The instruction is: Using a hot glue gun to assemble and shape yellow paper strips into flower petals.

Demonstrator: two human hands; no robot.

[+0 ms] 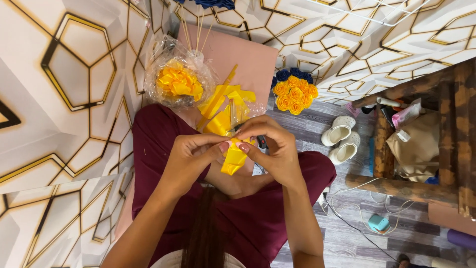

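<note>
Head view: both my hands pinch a folded yellow ribbon piece (234, 158) over my lap, left hand (191, 156) and right hand (272, 149) closed on it; looks like mid-fold, so next wants a tight crease; the bagged yellow ribbon flower (177, 82) sits close ahead, floor open to my right.

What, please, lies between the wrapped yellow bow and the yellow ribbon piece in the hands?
In the head view, loose yellow ribbon strips in clear plastic lie between the wrapped bow and the ribbon piece.
</note>
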